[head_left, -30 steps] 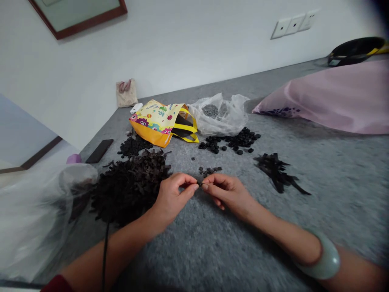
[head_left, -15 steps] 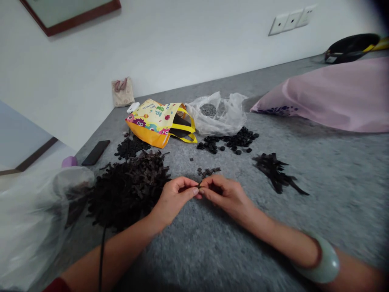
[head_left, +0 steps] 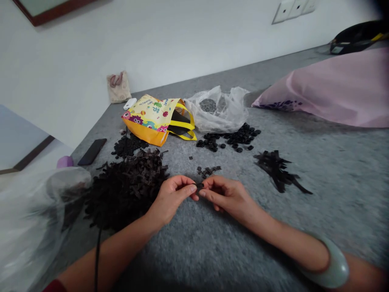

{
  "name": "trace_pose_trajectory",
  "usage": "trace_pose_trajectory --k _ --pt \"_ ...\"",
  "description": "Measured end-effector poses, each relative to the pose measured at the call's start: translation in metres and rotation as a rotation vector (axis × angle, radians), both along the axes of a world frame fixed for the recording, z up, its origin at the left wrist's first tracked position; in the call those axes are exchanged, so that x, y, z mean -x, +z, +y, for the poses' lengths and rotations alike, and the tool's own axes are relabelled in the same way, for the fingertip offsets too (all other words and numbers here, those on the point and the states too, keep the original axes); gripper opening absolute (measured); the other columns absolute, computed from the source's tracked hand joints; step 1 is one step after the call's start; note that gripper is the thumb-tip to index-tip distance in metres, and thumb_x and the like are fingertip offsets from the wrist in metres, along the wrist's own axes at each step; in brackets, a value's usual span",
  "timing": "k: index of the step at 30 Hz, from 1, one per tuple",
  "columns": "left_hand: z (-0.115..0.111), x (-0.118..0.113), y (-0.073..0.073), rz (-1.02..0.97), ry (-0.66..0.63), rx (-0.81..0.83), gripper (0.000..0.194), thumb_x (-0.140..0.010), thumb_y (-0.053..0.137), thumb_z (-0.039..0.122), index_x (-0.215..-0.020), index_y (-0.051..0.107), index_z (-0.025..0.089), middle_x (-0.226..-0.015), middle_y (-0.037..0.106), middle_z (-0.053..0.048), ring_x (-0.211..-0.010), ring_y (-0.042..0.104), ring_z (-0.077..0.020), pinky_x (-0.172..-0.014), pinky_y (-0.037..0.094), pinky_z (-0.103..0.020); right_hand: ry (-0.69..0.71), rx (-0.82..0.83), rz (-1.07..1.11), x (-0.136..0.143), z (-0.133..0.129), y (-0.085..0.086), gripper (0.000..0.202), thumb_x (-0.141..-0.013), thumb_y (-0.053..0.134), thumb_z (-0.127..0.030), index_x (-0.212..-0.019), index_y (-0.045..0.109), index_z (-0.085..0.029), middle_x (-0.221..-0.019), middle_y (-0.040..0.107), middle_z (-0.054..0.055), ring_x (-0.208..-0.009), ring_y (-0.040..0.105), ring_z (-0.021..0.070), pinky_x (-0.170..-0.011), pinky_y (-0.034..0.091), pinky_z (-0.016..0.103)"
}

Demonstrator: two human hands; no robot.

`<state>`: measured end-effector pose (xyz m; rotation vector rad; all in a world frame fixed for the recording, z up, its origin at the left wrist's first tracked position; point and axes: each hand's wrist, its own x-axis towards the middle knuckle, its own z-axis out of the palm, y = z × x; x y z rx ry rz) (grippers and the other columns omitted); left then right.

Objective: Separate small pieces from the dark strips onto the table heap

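A small black piece (head_left: 199, 185) is pinched between the fingers of the left hand (head_left: 174, 198) and the right hand (head_left: 228, 195), above the desk (head_left: 237, 251). Relative to this piece, a heap of black strips (head_left: 127, 188) is observed to the left, strap-like strips (head_left: 278, 170) to the right, and small clips (head_left: 209, 170) just beyond.
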<state>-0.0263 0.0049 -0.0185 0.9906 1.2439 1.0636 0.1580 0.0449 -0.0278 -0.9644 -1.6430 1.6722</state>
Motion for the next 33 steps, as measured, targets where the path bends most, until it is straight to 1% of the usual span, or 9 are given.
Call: trace_pose_trajectory --k 6,11,15,17,18,21,24,28,33 --pt "-0.001 -0.002 0.001 0.061 0.018 0.003 0.014 -0.081 0.071 0.029 -0.083 0.066 0.016 -0.068 0.069 0.001 -0.066 0.066 -0.0131 -0.068 0.049 -0.026 0.008 -0.033 -0.009 0.000 0.000 -0.002 0.031 -0.086 0.064 -0.046 -0.078 0.060 -0.017 -0.063 0.053 -0.003 -0.045 0.043 0.0053 -0.041 0.033 0.019" --pt "-0.001 -0.004 0.006 0.108 0.020 -0.020 0.016 -0.081 0.070 0.031 -0.081 0.064 0.017 -0.069 0.068 0.001 -0.066 0.066 -0.0143 -0.068 0.051 -0.027 0.019 -0.022 -0.015 0.001 0.000 0.000 0.034 -0.087 0.063 -0.050 -0.079 0.060 -0.018 -0.065 0.054 -0.002 -0.045 0.044 0.0058 -0.040 0.034 0.019" --pt "-0.002 -0.005 0.008 0.169 0.000 -0.040 0.013 -0.082 0.067 0.029 -0.081 0.063 0.017 -0.069 0.069 -0.001 -0.067 0.068 -0.0157 -0.068 0.052 -0.029 0.040 -0.021 -0.009 0.001 0.000 0.003 0.036 -0.088 0.062 -0.052 -0.078 0.062 -0.018 -0.058 0.051 -0.004 -0.043 0.042 0.0060 -0.039 0.033 0.019" --pt "-0.005 -0.004 0.006 0.230 -0.002 -0.097 0.010 -0.082 0.066 0.026 -0.085 0.063 0.017 -0.074 0.070 -0.002 -0.070 0.069 -0.0165 -0.069 0.054 -0.029 0.041 -0.010 0.003 0.001 0.001 0.004 0.035 -0.089 0.062 -0.051 -0.077 0.063 -0.018 -0.057 0.050 -0.004 -0.042 0.041 0.0059 -0.039 0.032 0.019" --pt "-0.006 -0.003 0.005 0.288 0.002 -0.160 0.011 -0.081 0.067 0.024 -0.089 0.065 0.018 -0.079 0.071 -0.002 -0.073 0.069 -0.0168 -0.071 0.055 -0.030 0.033 0.006 0.015 0.001 0.001 0.003 0.035 -0.088 0.063 -0.051 -0.076 0.063 -0.018 -0.058 0.050 -0.004 -0.043 0.041 0.0058 -0.039 0.031 0.019" --pt "-0.008 0.000 0.002 0.525 -0.038 -0.441 0.026 -0.080 0.070 0.019 -0.106 0.068 0.020 -0.096 0.072 -0.004 -0.082 0.069 -0.0173 -0.079 0.056 -0.032 0.013 0.090 0.060 0.000 0.001 0.000 0.033 -0.086 0.066 -0.048 -0.074 0.061 -0.018 -0.058 0.049 -0.004 -0.043 0.038 0.0050 -0.039 0.028 0.019" --pt "-0.008 0.004 0.003 0.685 -0.111 -0.646 0.021 -0.087 0.067 0.022 -0.107 0.071 0.021 -0.096 0.072 -0.006 -0.086 0.068 -0.0187 -0.080 0.055 -0.032 0.025 0.254 0.119 0.001 0.000 0.000 0.030 -0.083 0.068 -0.043 -0.069 0.060 -0.018 -0.056 0.047 -0.006 -0.041 0.031 0.0039 -0.037 0.021 0.018" --pt "-0.007 0.006 0.008 0.733 -0.125 -0.671 0.013 -0.090 0.065 0.026 -0.097 0.074 0.021 -0.090 0.073 -0.007 -0.083 0.068 -0.0195 -0.077 0.055 -0.032 0.016 0.450 0.186 0.004 -0.003 0.006 0.022 -0.076 0.071 -0.036 -0.068 0.059 -0.018 -0.056 0.049 -0.006 -0.039 0.028 0.0032 -0.036 0.018 0.018" --pt "-0.007 0.006 0.014 0.697 -0.134 -0.594 0.009 -0.085 0.066 0.023 -0.090 0.074 0.022 -0.080 0.071 -0.004 -0.074 0.066 -0.0177 -0.070 0.054 -0.029 -0.021 0.435 0.172 0.003 -0.006 0.006 0.021 -0.074 0.070 -0.034 -0.065 0.060 -0.018 -0.055 0.051 -0.005 -0.039 0.030 0.0032 -0.037 0.018 0.019"
